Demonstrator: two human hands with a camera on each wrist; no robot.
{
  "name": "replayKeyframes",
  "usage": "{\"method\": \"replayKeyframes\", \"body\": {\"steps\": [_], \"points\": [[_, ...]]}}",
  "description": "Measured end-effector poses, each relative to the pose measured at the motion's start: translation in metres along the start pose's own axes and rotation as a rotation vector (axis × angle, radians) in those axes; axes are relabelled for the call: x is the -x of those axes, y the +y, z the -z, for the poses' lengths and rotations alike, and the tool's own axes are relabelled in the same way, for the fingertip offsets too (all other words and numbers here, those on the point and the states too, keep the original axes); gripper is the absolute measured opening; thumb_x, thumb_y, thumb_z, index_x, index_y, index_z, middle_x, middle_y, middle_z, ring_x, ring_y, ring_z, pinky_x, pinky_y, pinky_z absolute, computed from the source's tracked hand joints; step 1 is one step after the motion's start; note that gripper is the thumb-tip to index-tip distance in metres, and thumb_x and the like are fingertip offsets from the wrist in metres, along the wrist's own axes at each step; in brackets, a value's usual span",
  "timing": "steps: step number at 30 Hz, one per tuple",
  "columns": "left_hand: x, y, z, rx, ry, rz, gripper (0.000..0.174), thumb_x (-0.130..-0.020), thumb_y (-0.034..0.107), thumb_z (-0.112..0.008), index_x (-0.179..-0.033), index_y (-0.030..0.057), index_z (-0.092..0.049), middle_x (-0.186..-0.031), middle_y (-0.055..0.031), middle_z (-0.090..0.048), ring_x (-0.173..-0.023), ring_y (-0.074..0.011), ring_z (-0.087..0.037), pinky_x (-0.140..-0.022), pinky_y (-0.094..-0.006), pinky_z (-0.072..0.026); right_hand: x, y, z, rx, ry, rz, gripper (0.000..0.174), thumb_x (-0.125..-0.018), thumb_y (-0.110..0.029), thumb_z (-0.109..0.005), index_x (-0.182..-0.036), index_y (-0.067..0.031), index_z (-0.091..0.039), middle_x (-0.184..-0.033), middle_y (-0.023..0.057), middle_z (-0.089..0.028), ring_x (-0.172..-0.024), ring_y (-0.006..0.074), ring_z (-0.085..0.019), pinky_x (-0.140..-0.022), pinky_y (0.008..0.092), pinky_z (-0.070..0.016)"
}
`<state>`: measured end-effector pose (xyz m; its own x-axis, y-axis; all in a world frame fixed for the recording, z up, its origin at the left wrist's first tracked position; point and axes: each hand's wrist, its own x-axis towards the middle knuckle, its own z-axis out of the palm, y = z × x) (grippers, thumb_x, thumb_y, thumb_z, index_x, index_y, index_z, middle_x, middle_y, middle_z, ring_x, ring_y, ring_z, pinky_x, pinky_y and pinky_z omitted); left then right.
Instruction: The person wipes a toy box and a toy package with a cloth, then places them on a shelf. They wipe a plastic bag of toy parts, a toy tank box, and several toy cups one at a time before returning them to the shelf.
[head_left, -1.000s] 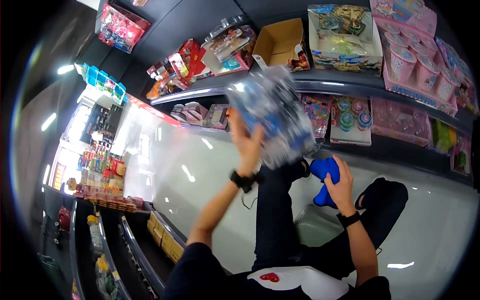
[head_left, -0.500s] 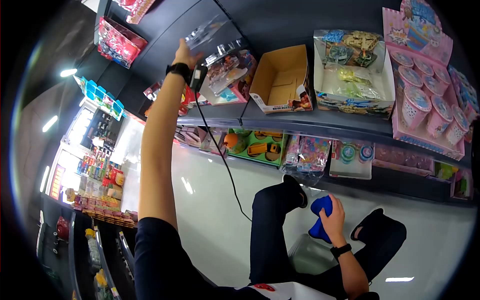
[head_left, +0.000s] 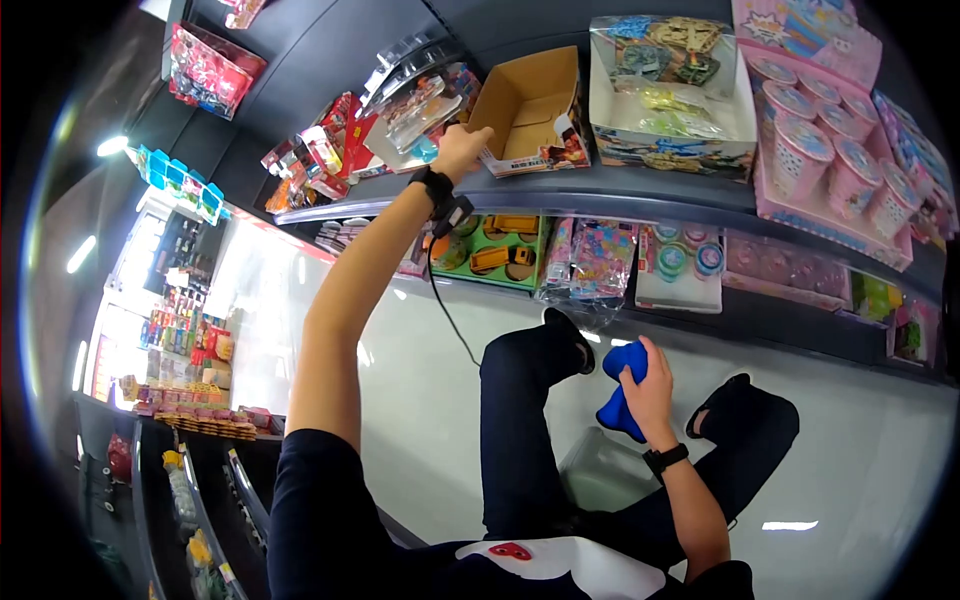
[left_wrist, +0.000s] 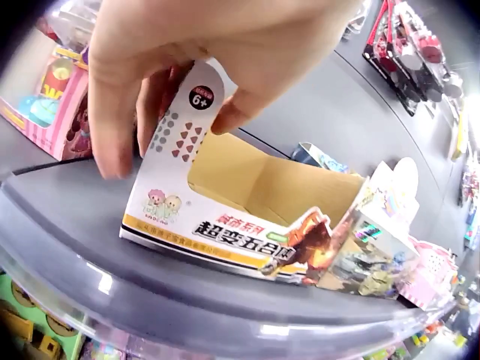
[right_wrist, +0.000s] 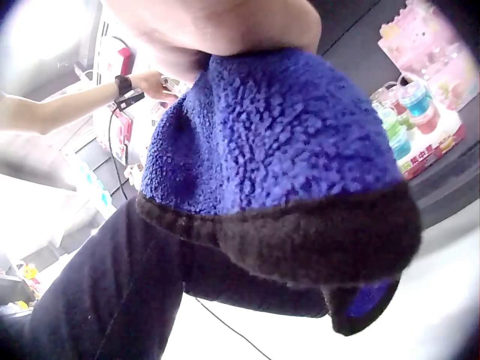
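My left hand [head_left: 460, 152] is at the left end of an open cardboard box [head_left: 536, 78] on the upper shelf. In the left wrist view the hand [left_wrist: 202, 37] pinches the box's white end flap [left_wrist: 176, 142], thumb on the inner side and fingers outside; the box [left_wrist: 225, 229] stands upright, and its visible inside holds nothing. Low over my lap, my right hand [head_left: 652, 392] grips a blue fuzzy item [head_left: 626, 362]. The right wrist view shows the hand [right_wrist: 232, 26] above this blue fabric [right_wrist: 292, 135] with dark trim; some fingertips are hidden.
Clear plastic packs [head_left: 415, 112] lie left of the box. To its right stand a box of bagged toys [head_left: 672, 155] and a pink tray of cups [head_left: 835, 228]. Below are a green toy tray [head_left: 515, 268] and a grey-green stool [head_left: 605, 468]. A cable [head_left: 450, 318] hangs from my left wrist.
My left hand carried a large clear package, then reached to the packs at the back left; now it has moved right and pinches the cardboard box. My right hand keeps the blue item.
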<state>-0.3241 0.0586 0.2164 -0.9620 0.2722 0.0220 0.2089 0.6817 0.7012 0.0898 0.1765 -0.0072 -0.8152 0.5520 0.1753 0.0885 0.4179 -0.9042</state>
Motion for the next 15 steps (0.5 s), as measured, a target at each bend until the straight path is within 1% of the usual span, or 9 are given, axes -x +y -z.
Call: {"method": "replayKeyframes", "body": {"steps": [2,5,8,10,11,12,13,14,15], "points": [[-0.013,-0.008,0.001,0.164,0.024,0.072,0.046,-0.081,0.033,-0.059,-0.104,-0.0060,-0.065,-0.093,-0.0230,-0.067,-0.087,-0.0276,-0.070,-0.063,-0.0369,-0.0587,0.004,0.005,0.000,-0.012,0.020,-0.008,0.051,-0.077,-0.012,-0.066,-0.125,-0.0026,-0.051,-0.113,0.0199,-0.058,-0.103,0.0389,-0.056,-0.090,0.0432,-0.0461],[-0.001,0.006,0.015,-0.054,0.305,-0.004,0.039,-0.082,0.026,-0.051,-0.092,-0.0077,-0.068,-0.082,-0.0248,-0.069,-0.072,-0.0350,-0.070,-0.060,-0.0370,-0.0598,0.005,0.009,0.002,-0.039,0.053,-0.028,0.050,-0.077,-0.013,-0.066,-0.124,-0.0023,-0.052,-0.113,0.0194,-0.059,-0.103,0.0382,-0.057,-0.090,0.0434,-0.0462],[0.035,0.003,0.028,0.119,0.429,-0.059,0.038,-0.082,0.026,-0.051,-0.092,-0.0080,-0.068,-0.078,-0.0223,-0.068,-0.068,-0.0312,-0.071,-0.060,-0.0381,-0.0580,0.008,0.015,0.004,-0.034,0.110,-0.005,0.050,-0.077,-0.013,-0.066,-0.123,-0.0021,-0.052,-0.114,0.0201,-0.059,-0.104,0.0383,-0.057,-0.090,0.0436,-0.0460],[0.087,0.008,0.037,0.102,0.431,-0.146,0.037,-0.083,0.025,-0.051,-0.090,-0.0082,-0.067,-0.071,-0.0195,-0.068,-0.063,-0.0277,-0.069,-0.059,-0.0380,-0.0555,0.007,0.022,0.006,-0.052,0.125,0.023,0.050,-0.076,-0.013,-0.066,-0.123,-0.0021,-0.052,-0.115,0.0207,-0.059,-0.106,0.0385,-0.057,-0.091,0.0434,-0.0454],[0.122,0.011,0.038,-0.046,0.477,-0.278,0.034,-0.083,0.023,-0.051,-0.090,-0.0068,-0.067,-0.066,-0.0194,-0.065,-0.058,-0.0264,-0.067,-0.058,-0.0379,-0.0532,0.008,0.025,0.007,-0.069,0.133,0.054,0.049,-0.076,-0.013,-0.066,-0.123,-0.0021,-0.053,-0.115,0.0208,-0.059,-0.106,0.0386,-0.057,-0.092,0.0435,-0.0454],[0.141,-0.002,0.033,-0.011,0.503,-0.314,0.032,-0.084,0.022,-0.049,-0.090,-0.0041,-0.067,-0.062,-0.0191,-0.063,-0.056,-0.0261,-0.066,-0.055,-0.0387,-0.0505,0.010,0.026,0.006,-0.084,0.137,0.083,0.049,-0.076,-0.012,-0.066,-0.122,-0.0021,-0.053,-0.115,0.0208,-0.059,-0.106,0.0387,-0.057,-0.092,0.0435,-0.0453],[0.164,-0.017,0.029,-0.072,0.524,-0.406,0.031,-0.085,0.021,-0.048,-0.092,-0.0027,-0.066,-0.062,-0.0185,-0.062,-0.055,-0.0252,-0.065,-0.055,-0.0387,-0.0489,0.010,0.021,0.010,-0.117,0.103,0.040,0.050,-0.075,-0.011,-0.067,-0.122,-0.0024,-0.053,-0.116,0.0210,-0.059,-0.107,0.0390,-0.057,-0.093,0.0430,-0.0450],[0.211,-0.005,0.019,-0.153,0.579,-0.463,0.029,-0.086,0.017,-0.047,-0.097,-0.0022,-0.066,-0.063,-0.0185,-0.062,-0.055,-0.0267,-0.064,-0.054,-0.0385,-0.0466,0.010,0.018,0.014,-0.175,0.050,0.002,0.048,-0.079,-0.012,-0.067,-0.124,-0.0032,-0.053,-0.119,0.0212,-0.059,-0.111,0.0365,-0.057,-0.095,0.0404,-0.0441],[0.248,-0.004,0.005,-0.022,0.517,-0.315,0.029,-0.087,0.013,-0.047,-0.106,-0.0015,-0.064,-0.065,-0.0207,-0.060,-0.057,-0.0296,-0.062,-0.056,-0.0384,-0.0460,0.011,0.009,0.019,-0.278,0.037,-0.021,0.048,-0.081,-0.013,-0.067,-0.125,-0.0027,-0.052,-0.123,0.0195,-0.058,-0.114,0.0333,-0.055,-0.097,0.0387,-0.0427]]}}
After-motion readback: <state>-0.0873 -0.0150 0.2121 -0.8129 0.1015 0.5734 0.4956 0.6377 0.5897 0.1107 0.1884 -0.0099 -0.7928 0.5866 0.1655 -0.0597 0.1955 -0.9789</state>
